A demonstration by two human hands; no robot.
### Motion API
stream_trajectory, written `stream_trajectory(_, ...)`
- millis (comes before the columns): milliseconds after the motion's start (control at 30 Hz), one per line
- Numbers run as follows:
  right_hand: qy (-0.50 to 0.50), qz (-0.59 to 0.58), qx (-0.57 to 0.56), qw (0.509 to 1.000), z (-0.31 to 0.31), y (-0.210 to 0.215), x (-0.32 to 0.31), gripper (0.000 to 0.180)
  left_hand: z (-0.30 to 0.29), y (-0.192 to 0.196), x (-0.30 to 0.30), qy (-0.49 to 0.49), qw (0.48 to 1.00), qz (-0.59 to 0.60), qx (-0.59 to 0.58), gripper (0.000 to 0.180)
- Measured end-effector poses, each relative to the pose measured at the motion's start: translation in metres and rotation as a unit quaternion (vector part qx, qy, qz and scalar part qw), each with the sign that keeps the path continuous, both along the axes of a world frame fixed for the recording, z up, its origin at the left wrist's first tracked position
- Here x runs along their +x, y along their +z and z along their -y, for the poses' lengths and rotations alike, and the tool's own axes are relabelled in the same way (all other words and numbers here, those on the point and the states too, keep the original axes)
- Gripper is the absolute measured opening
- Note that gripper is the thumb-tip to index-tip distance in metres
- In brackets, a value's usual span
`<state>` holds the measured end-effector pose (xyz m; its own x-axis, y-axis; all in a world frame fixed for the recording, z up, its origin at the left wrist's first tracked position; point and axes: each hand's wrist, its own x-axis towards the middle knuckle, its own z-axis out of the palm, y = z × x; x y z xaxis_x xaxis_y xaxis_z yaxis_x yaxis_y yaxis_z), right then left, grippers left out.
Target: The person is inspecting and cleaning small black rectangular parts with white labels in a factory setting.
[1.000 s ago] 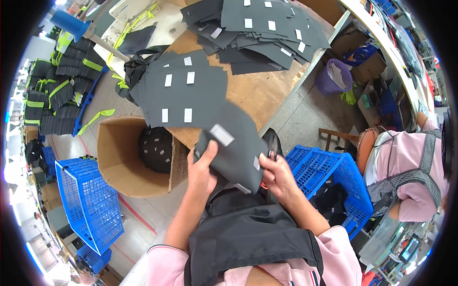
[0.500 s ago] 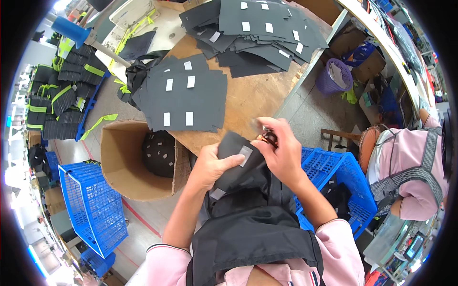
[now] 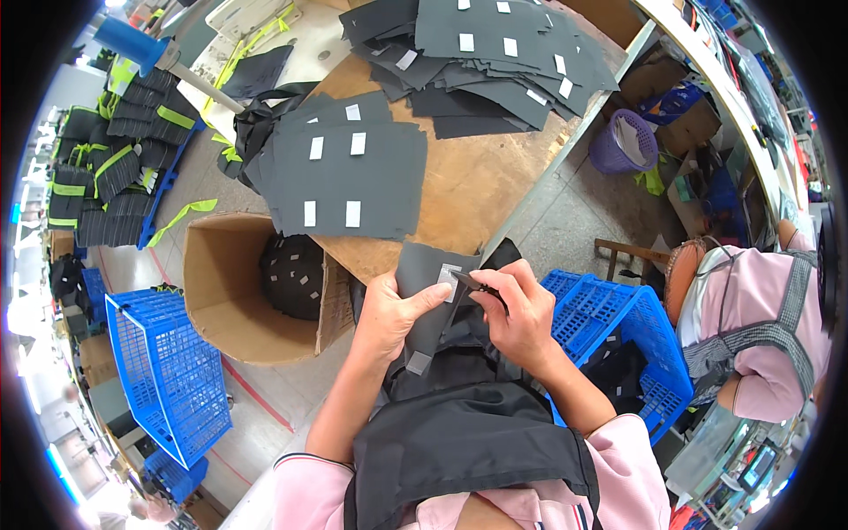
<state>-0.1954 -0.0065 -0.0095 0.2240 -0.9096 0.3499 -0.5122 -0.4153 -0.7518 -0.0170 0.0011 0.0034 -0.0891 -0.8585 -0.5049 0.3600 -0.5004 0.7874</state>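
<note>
My left hand [image 3: 389,314] is closed on a dark grey fabric panel [image 3: 426,265], with the thumb pressed beside a light rectangular patch [image 3: 449,281]. A second light patch [image 3: 419,362] shows lower on the panel, near my lap. In my right hand [image 3: 519,314] I hold a pair of dark thread snips [image 3: 477,284]. Their pointed tip meets the upper patch at its edge; whether the blades touch a thread cannot be seen. Just beyond my hands, on the wooden table [image 3: 464,190], lies a stack of similar patched panels [image 3: 384,181].
A larger panel pile [image 3: 486,71] covers the table's far side. To the left stand a cardboard box [image 3: 234,331] with dark pieces inside and a blue crate [image 3: 177,380]. Another blue crate [image 3: 658,353] is close to my right arm. A person in pink [image 3: 760,309] sits at right.
My right hand has lowered slightly and turned, bringing the snips' tip from above the panel's right side onto the upper patch. The panel now stands more upright in my left hand.
</note>
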Motion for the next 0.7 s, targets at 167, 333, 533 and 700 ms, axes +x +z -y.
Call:
stream_trajectory(167,-0.001,-0.001,0.000,1.000,0.000,0.007,-0.004,0.030,-0.001,0.002,0.001,0.003,1.000,0.000,0.009,0.023)
stream_trajectory(333,0.038,-0.010,-0.031,0.999,0.011,0.006,-0.003,0.030,0.000,0.000,0.000,-0.011,1.000,0.011,0.000,0.023)
stream_trajectory(533,-0.002,0.044,-0.033,0.998,0.004,0.002,-0.005,0.029,-0.001,0.002,0.004,-0.020,0.999,0.029,0.005,0.023)
stream_trajectory(700,0.028,0.014,-0.008,0.999,0.013,0.007,-0.007,0.027,-0.001,0.002,0.002,-0.028,0.999,0.042,-0.003,0.022)
